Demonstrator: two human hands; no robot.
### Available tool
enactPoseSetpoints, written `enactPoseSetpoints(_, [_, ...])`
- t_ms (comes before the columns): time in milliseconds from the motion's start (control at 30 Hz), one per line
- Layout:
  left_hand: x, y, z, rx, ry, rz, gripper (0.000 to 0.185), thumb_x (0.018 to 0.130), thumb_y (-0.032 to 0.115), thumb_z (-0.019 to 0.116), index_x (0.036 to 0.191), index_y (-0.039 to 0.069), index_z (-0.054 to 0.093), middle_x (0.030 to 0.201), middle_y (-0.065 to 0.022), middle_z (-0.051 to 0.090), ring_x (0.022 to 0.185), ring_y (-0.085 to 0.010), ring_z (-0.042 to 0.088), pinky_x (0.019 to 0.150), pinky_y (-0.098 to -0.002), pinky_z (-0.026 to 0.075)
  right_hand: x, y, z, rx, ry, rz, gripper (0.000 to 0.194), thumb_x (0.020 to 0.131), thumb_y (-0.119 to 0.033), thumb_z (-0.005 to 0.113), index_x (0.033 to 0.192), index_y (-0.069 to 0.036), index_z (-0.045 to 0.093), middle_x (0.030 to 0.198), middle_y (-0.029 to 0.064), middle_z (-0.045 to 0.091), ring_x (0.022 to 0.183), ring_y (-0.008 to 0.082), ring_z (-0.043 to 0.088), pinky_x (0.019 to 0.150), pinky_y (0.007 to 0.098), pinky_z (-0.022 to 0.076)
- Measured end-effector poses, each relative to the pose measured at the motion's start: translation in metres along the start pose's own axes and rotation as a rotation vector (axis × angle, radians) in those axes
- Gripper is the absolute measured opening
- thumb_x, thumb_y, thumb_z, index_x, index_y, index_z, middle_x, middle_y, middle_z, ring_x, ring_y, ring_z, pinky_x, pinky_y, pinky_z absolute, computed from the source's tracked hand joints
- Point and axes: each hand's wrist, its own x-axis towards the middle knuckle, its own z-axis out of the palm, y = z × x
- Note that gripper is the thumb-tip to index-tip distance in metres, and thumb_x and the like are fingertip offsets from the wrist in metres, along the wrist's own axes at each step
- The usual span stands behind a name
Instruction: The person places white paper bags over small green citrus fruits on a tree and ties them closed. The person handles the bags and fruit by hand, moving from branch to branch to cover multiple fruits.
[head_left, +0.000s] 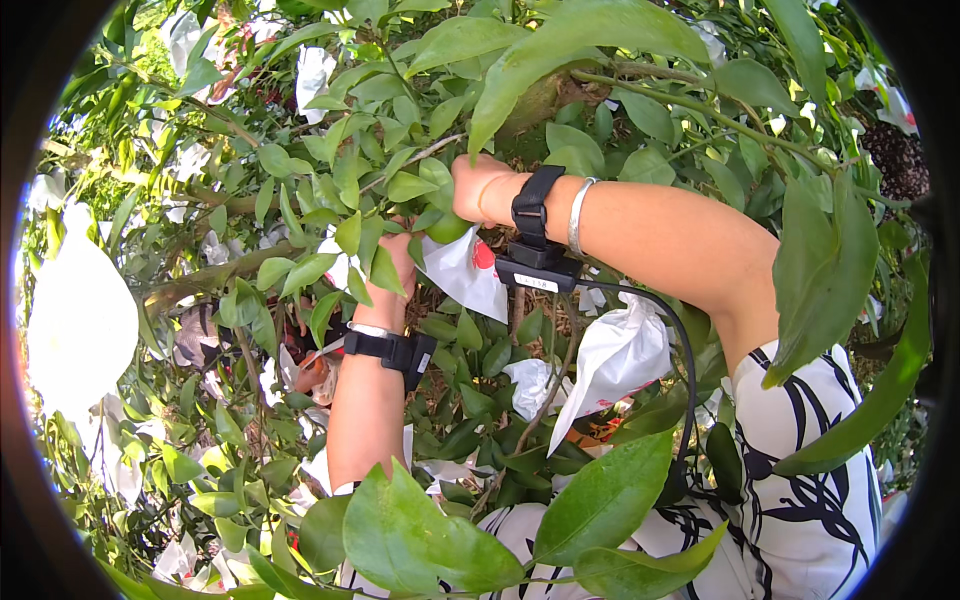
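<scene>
My right hand (480, 189) is bent at the wrist among the leaves, its fingers mostly hidden. Just below it hangs a white paper fruit bag (466, 271) with a red print, its top by a round green fruit or leaf. At the bag's left side, my left hand (399, 259) reaches up, partly covered by leaves. Whether either hand grips the bag or a twig cannot be told. Both wrists carry black straps and silver bangles. Another white paper bag (619, 349), twisted at its top, hangs below my right forearm.
Leafy branches surround both arms, with large leaves (427, 536) close to the camera. A thick branch (225, 274) runs at the left. More white bags (313, 79) hang around, one very bright (82, 322) at the far left. A black cable (686, 375) runs down from the right wrist.
</scene>
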Motion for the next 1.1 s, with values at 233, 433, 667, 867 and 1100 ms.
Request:
enactPoseSetpoints(233, [-0.005,0.014,0.000,-0.021,-0.037,0.018,0.018,0.075,-0.003,0.051,0.092,0.003,0.055,0.091,-0.0034,0.054,0.082,-0.0156,0.050,0.073,-0.0280,0.041,-0.017,0.013,-0.002,0.707,-0.354,0.072,0.060,0.078,-0.027,0.062,0.124,0.000,0.035,0.118,0.0146,0.046,0.104,0.0277,0.049,0.069,0.0417,0.0546])
enactPoseSetpoints(433, [-0.008,0.023,0.008,-0.199,0.044,-0.186,0.025,0.078,-0.003,0.049,0.103,0.001,0.052,0.099,-0.0087,0.056,0.090,-0.0212,0.056,0.079,-0.0328,0.046,-0.029,0.016,-0.020,0.716,-0.439,-0.069,0.057,0.072,-0.031,0.067,0.118,-0.003,0.047,0.121,0.0123,0.047,0.107,0.0283,0.047,0.069,0.0374,0.0527])
enactPoseSetpoints(667, [-0.030,0.019,0.035,-0.517,-0.001,-0.133,0.024,0.082,0.012,0.055,0.106,0.007,0.054,0.100,-0.0034,0.057,0.090,-0.0188,0.055,0.077,-0.0347,0.047,-0.036,0.022,0.003,0.168,-0.129,-0.360,0.063,0.061,-0.018,0.069,0.113,0.005,0.042,0.101,0.0226,0.057,0.091,0.0312,0.059,0.078,0.0351,0.0472])
enactPoseSetpoints(867, [-0.045,0.051,0.047,-0.397,0.140,-0.064,0.021,0.089,0.018,0.049,0.105,0.006,0.054,0.102,-0.0043,0.056,0.092,-0.0161,0.055,0.078,-0.0327,0.046,-0.041,0.026,0.007,0.320,-0.083,-0.384,0.047,0.068,-0.008,0.064,0.107,0.005,0.042,0.078,0.0132,0.062,0.072,0.0216,0.062,0.068,0.0323,0.0492])
enactPoseSetpoints(1100, [-0.031,0.045,0.035,-0.525,-0.005,-0.143,0.025,0.075,-0.008,0.051,0.099,0.001,0.052,0.095,-0.0094,0.056,0.081,-0.0231,0.058,0.075,-0.0363,0.051,-0.049,0.033,-0.001,0.192,-0.034,-0.636,0.051,0.071,-0.008,0.062,0.116,-0.003,0.037,0.078,0.0131,0.063,0.070,0.0257,0.061,0.066,0.0327,0.0477])
